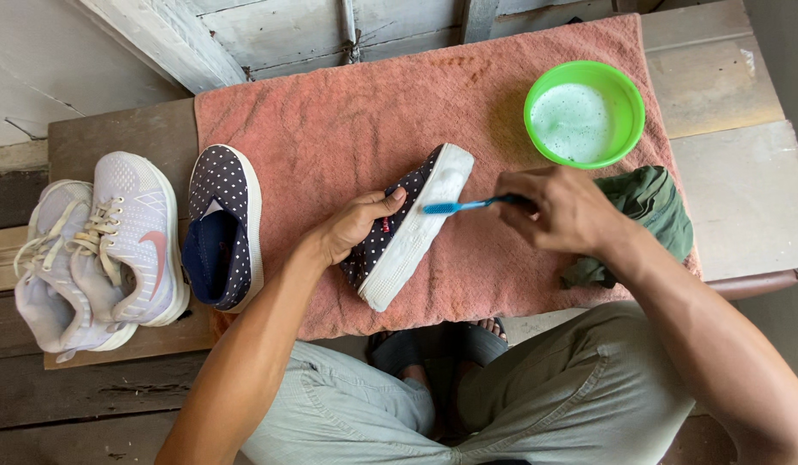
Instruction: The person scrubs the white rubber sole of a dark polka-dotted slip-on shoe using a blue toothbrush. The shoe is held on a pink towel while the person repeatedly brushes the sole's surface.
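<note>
Left hand (352, 226) gripping a dotted shoe (405, 228), fingers wrapped over its dark upper, thumb on top. Shoe tipped on its side in the middle of a pink towel (347, 112), white sole turned up and to the right, toe pointing away toward the bowl. Right hand (564, 209) clenched around a blue toothbrush (468, 205), fingers closed on the handle, bristle end pressed against the white sole. Foam visible on the sole near the toe.

Green bowl (584, 112) of sudsy water on the towel, just beyond the right hand. Crumpled green cloth (653, 215) under and behind the right wrist, at the towel's right edge. Second dotted shoe (222, 226) upright at the towel's left edge, opening facing up, well apart from the held one. Pair of pale sneakers (98, 250) further left, on the bare wooden table (123, 133), laces loose, one overlapping the other. Knees in light trousers below, sandalled feet between them.
</note>
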